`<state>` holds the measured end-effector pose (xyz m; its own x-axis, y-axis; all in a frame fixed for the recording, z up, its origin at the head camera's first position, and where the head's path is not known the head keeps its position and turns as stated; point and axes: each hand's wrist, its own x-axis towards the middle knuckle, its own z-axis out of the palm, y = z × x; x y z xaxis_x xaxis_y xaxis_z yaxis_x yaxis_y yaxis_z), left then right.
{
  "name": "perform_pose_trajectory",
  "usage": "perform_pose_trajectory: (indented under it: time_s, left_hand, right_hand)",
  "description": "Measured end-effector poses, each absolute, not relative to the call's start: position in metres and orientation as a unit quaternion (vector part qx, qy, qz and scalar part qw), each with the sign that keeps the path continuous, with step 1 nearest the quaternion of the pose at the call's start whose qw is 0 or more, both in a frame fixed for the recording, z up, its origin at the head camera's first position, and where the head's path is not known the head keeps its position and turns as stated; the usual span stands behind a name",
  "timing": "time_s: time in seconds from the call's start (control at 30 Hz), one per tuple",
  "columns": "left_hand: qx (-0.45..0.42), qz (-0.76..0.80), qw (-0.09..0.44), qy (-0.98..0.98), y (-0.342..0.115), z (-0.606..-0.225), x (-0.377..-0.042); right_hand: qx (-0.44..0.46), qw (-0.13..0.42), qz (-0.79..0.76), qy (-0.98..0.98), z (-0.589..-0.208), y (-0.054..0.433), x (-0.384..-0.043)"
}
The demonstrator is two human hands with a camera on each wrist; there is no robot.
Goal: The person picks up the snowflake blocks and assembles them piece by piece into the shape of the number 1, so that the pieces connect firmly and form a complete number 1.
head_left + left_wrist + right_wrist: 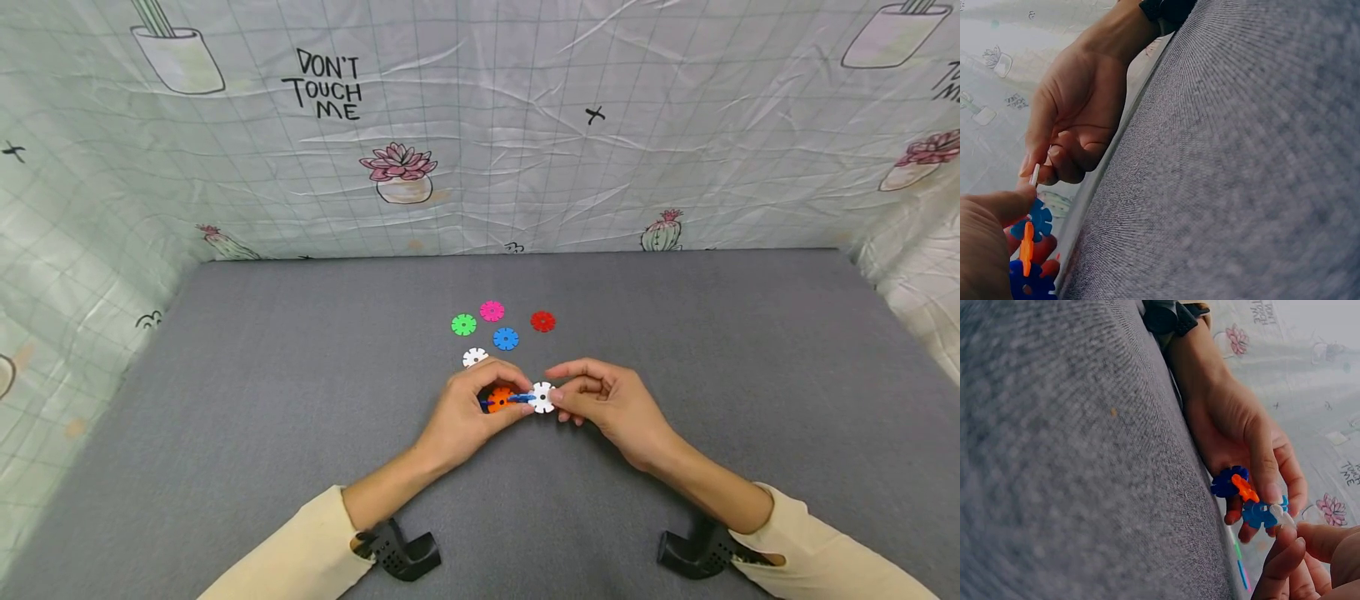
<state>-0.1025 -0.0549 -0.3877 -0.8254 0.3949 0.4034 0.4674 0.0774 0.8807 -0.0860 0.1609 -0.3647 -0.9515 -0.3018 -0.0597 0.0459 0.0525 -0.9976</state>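
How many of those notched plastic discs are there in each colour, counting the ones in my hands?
White: 2
Blue: 3
Orange: 1
Green: 1
Pink: 1
Red: 1
Total: 9

Before you lies a grey felt-covered table (225, 400), walled on three sides by a cactus-print cloth. Five loose toothed discs lie flat on it near the middle: a green disc (463, 324), a pink disc (491, 311), a red disc (542, 321), a blue disc (506, 338), and a white disc (474, 357) nearest you.
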Motion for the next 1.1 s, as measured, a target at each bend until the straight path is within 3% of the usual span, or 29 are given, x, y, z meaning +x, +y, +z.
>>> perform_pose_trajectory:
  time_s: [1.1]
  left_hand:
    - [-0.391, -0.538, 0.101, -0.74, -0.056, -0.3898, -0.1038]
  right_hand:
    - [-0.089, 0.151, -0.664, 0.727, -0.3673, 0.1572, -0.0784]
